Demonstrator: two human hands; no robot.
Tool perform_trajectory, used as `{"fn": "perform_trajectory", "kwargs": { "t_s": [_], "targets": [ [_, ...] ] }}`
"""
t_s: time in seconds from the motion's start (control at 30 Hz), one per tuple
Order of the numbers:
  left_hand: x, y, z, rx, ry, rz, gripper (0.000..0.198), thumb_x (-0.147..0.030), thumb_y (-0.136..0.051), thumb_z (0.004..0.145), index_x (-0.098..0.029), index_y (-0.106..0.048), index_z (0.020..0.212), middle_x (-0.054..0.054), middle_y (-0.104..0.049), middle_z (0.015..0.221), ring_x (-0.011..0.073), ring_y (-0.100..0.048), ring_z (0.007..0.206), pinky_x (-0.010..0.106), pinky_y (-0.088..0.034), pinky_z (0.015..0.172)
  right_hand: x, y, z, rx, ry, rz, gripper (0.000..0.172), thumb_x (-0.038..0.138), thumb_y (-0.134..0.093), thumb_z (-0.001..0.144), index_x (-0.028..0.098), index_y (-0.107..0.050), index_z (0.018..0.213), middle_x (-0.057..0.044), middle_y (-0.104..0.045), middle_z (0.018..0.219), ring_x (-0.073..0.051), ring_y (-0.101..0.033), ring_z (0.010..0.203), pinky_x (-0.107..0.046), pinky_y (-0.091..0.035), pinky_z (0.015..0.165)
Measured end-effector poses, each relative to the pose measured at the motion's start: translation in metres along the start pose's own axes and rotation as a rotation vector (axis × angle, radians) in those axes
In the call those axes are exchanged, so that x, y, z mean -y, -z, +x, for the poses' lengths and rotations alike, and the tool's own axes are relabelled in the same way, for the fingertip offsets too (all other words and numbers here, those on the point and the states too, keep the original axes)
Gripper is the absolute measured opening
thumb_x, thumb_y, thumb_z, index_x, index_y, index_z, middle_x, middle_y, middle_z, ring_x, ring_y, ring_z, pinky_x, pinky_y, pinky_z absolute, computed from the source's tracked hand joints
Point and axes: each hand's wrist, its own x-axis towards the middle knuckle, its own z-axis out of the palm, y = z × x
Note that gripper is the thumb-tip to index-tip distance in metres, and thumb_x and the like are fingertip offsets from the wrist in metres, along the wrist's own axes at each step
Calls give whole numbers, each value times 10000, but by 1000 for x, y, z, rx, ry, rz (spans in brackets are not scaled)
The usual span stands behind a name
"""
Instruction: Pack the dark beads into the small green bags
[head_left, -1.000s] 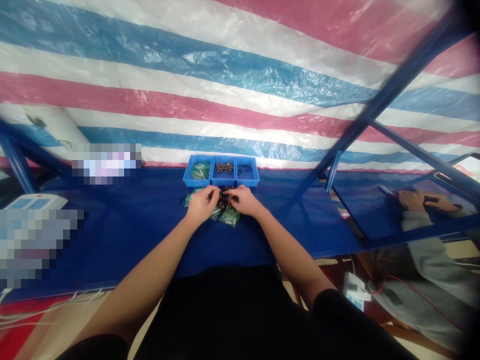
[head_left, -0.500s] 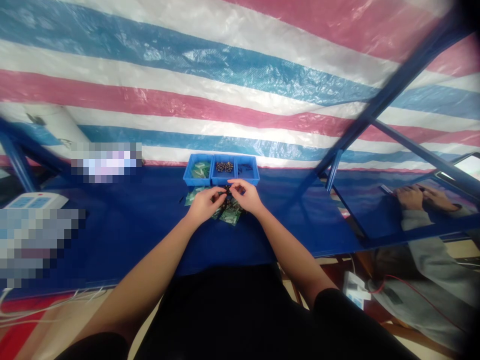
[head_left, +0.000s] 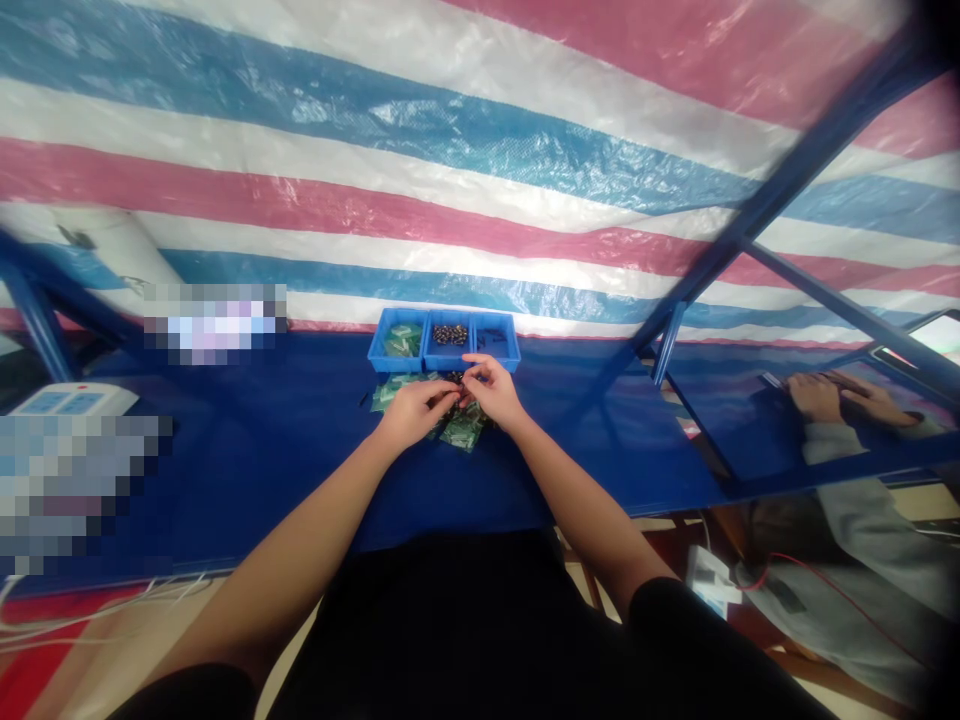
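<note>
Fingers (head_left: 435,389) partly hide pieces (head_left: 463,430) near bins (head_left: 442,364)

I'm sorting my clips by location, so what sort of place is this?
Probably a makeshift workshop: blue bins holding small parts sit on a blue table, with striped plastic sheeting behind.

White glare is scattered across the striped sheet (head_left: 465,215); faint shadows are cast on the blue table (head_left: 637,445). Outer edges are stretched, right corners darkened, fine detail softened, two patches at left pixelated.
</note>
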Motion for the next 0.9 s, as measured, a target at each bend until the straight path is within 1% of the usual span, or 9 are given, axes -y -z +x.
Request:
{"fn": "perform_trajectory", "kwargs": {
  "t_s": [0.1,0.17,0.2,0.37,0.47,0.63,0.77,0.9],
  "targets": [
    [2,-1,-1,-48,82,15,369,-454,-569,857,-211,-607,1132,-25,-616,656,121,-569,575,228,-447,594,2,-1,-1,55,22,-8,423,358,-633,774,225,-539,1164,3,-629,859,-105,-606,553,-280,-554,574],
    [3,-1,-1,-80,92,8,438,-460,-595,840,-211,-563,1198,-42,-592,642,112,-557,563,217,-441,588,4,-2,-2,97,48,-5,426,362,-656,766,218,-548,1151,0,-652,847,-104,-598,547,-272,-542,573],
    [3,-1,-1,-87,81,8,436,-461,-594,842,-211,-565,1198,-43,-590,647,108,-554,565,214,-441,592,5,-2,-2,108,54,3,431,364,-667,760,216,-550,1147,-1,-662,842,-105,-600,554,-270,-541,579],
    [3,-1,-1,-134,16,49,323,-468,-577,860,-199,-657,1018,-24,-592,634,107,-552,570,212,-431,586,10,-1,-2,80,10,46,518,376,-730,701,213,-548,1158,0,-687,831,-119,-620,614,-282,-561,645],
    [4,-2,0,-151,-17,71,276,-442,-566,876,-195,-675,933,-17,-608,634,106,-545,566,213,-418,579,12,1,-2,83,-18,76,514,371,-746,687,207,-568,1141,-4,-693,819,-131,-638,639,-303,-570,685],
    [5,-1,1,-191,5,88,260,-422,-568,880,-185,-671,904,-22,-600,620,96,-529,540,208,-399,560,12,6,0,93,-8,110,449,386,-742,693,201,-609,1079,-22,-699,844,-142,-655,688,-321,-570,717],
    [5,-1,1,-212,29,107,258,-417,-572,880,-179,-670,889,-21,-608,621,93,-528,534,207,-396,560,9,6,2,78,10,71,444,376,-767,654,185,-636,1032,-44,-708,890,-138,-648,680,-330,-567,723],
    [6,-1,1,-223,37,117,267,-422,-565,884,-177,-670,886,-20,-606,610,92,-521,522,209,-397,561,8,5,1,34,33,18,368,385,-757,664,161,-682,947,-60,-710,872,-144,-649,680,-324,-561,725]
  ]
}}
